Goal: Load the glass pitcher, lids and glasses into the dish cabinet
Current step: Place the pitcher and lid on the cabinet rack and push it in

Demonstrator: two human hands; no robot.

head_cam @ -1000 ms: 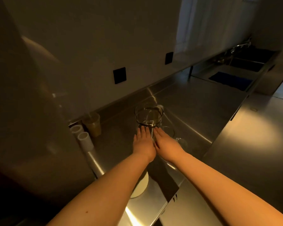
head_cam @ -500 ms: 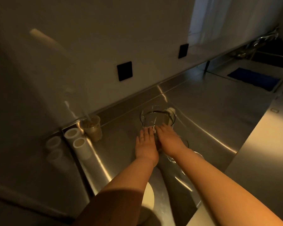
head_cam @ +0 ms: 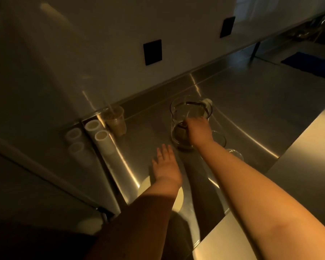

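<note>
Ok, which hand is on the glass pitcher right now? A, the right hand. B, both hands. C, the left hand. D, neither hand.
A: the right hand has its grip at the side of the glass pitcher, while the left hand is open and flat above the steel counter, apart from the pitcher.

You stand at shiny steel counter (head_cam: 251,94). Pale wall (head_cam: 101,25) behind it, two black square plates (head_cam: 152,51) on wall. Room dim, warm yellow light glints on steel. Blue mat (head_cam: 311,65) far right. Bright strip at top right, maybe window; you cannot tell.
</note>
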